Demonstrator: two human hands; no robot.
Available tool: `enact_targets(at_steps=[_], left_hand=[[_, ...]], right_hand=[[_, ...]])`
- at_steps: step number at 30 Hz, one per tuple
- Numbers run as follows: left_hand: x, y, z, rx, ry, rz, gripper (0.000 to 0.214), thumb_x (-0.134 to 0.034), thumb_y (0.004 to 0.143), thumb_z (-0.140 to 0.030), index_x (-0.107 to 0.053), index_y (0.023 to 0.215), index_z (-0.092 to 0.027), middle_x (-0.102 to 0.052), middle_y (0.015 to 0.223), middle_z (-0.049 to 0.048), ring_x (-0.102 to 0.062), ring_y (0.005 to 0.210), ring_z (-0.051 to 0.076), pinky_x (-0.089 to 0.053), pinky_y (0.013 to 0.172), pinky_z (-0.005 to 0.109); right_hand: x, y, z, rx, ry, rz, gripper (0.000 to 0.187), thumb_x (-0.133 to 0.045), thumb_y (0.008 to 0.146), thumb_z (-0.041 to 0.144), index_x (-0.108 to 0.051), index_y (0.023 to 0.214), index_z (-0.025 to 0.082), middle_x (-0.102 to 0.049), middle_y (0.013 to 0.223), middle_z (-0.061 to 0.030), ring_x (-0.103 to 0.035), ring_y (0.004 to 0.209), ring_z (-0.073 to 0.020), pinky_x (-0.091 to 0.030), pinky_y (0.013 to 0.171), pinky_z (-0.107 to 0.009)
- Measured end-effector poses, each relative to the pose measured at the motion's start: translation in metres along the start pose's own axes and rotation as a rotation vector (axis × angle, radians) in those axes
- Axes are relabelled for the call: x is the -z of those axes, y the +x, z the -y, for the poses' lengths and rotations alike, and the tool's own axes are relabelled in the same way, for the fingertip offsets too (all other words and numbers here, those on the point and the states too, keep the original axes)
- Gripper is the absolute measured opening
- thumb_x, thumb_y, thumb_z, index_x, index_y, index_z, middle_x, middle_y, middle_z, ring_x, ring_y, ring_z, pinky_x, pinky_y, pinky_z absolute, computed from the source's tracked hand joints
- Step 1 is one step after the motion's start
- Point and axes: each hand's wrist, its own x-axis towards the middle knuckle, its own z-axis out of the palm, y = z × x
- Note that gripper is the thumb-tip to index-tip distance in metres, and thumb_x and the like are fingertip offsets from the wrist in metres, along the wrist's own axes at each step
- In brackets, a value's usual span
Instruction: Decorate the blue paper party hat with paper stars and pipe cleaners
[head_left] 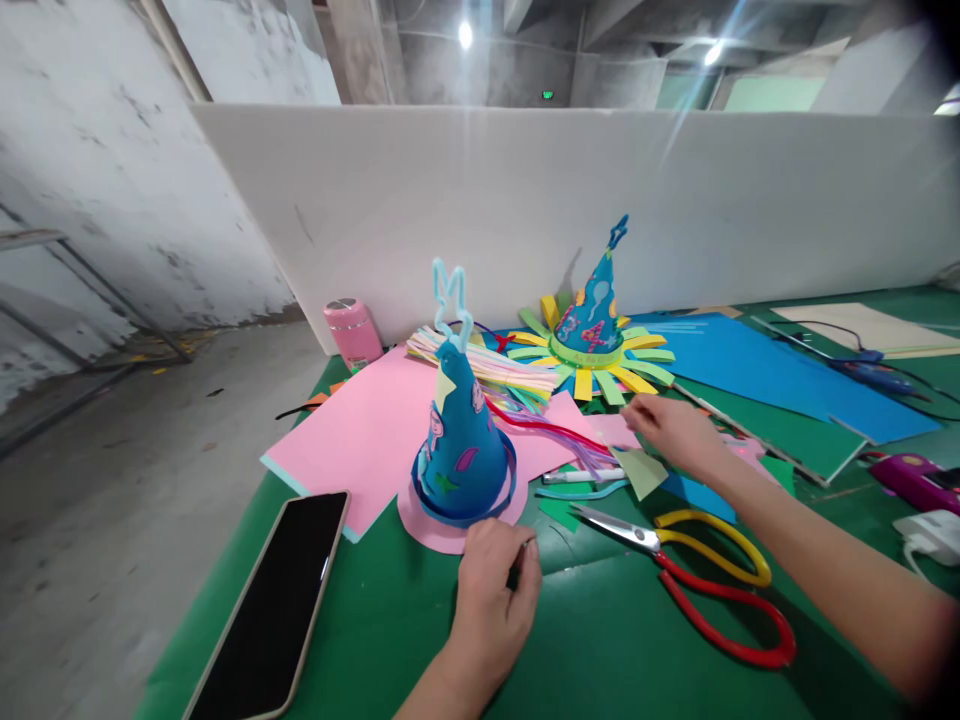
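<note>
A blue paper cone hat with a light-blue pipe-cleaner topper stands upright on a round pink paper brim. My left hand is at the brim's front edge, fingers curled and pinched; whatever may be between them is too small to make out. Over the craft scraps, to the right of the hat, is my right hand, its fingers closed together, their contents hidden. Just below it lies a pale green paper scrap. Scissors with yellow and red handles lie between my two arms.
Behind stands a second blue cone hat with a yellow-green strip brim. Paper strips, pink sheets and blue sheets spread around. A phone lies left, a pink bottle behind, a purple glue gun right.
</note>
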Motion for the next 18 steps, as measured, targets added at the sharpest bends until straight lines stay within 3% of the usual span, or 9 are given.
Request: enact_targets(at_steps=[2,4,7,11,18], left_hand=[[0.000,0.001,0.001,0.008,0.013,-0.002,0.012,-0.044,0.078,-0.013,-0.052,0.071,-0.018,-0.051,0.062,0.0025,-0.047,0.061,0.015,-0.037,0.059,0.028],[-0.001,0.002,0.001,0.003,0.035,-0.012,0.018,-0.044,0.078,-0.014,-0.048,0.062,-0.018,-0.048,0.057,0.0014,-0.045,0.058,0.014,-0.035,0.057,0.027],[-0.001,0.003,0.000,-0.008,0.059,-0.027,0.025,-0.045,0.079,-0.016,-0.043,0.053,-0.018,-0.044,0.053,0.0000,-0.042,0.055,0.013,-0.034,0.056,0.026],[0.000,0.003,-0.001,0.028,0.052,-0.033,0.022,-0.044,0.079,-0.016,-0.046,0.057,-0.018,-0.046,0.054,0.0006,-0.044,0.055,0.013,-0.034,0.054,0.026],[-0.001,-0.001,-0.001,0.035,0.023,0.007,0.012,-0.043,0.079,-0.016,-0.053,0.072,-0.018,-0.054,0.062,0.0036,-0.048,0.060,0.015,-0.038,0.057,0.028]], right_hand=[[-0.010,0.007,0.006,0.037,0.013,0.029,0.024,-0.051,0.076,0.028,-0.060,0.096,0.020,-0.065,0.089,-0.0061,-0.058,0.063,-0.0157,-0.033,0.049,-0.022],[-0.021,0.013,0.017,0.086,0.034,0.058,0.029,-0.050,0.077,0.028,-0.058,0.105,0.020,-0.062,0.098,-0.0074,-0.059,0.068,-0.0153,-0.036,0.053,-0.022],[-0.035,0.019,0.040,0.177,0.071,0.111,0.023,-0.048,0.080,0.031,-0.063,0.094,0.022,-0.063,0.089,-0.0047,-0.058,0.069,-0.0137,-0.037,0.056,-0.021],[-0.046,0.023,0.059,0.222,0.091,0.119,0.016,-0.051,0.078,0.028,-0.065,0.074,0.020,-0.062,0.079,-0.0037,-0.056,0.069,-0.0144,-0.034,0.054,-0.021],[-0.029,0.032,0.048,0.176,0.163,0.032,0.020,-0.039,0.084,0.027,-0.055,0.076,0.018,-0.057,0.063,-0.0015,-0.050,0.055,-0.0137,-0.032,0.050,-0.022]])
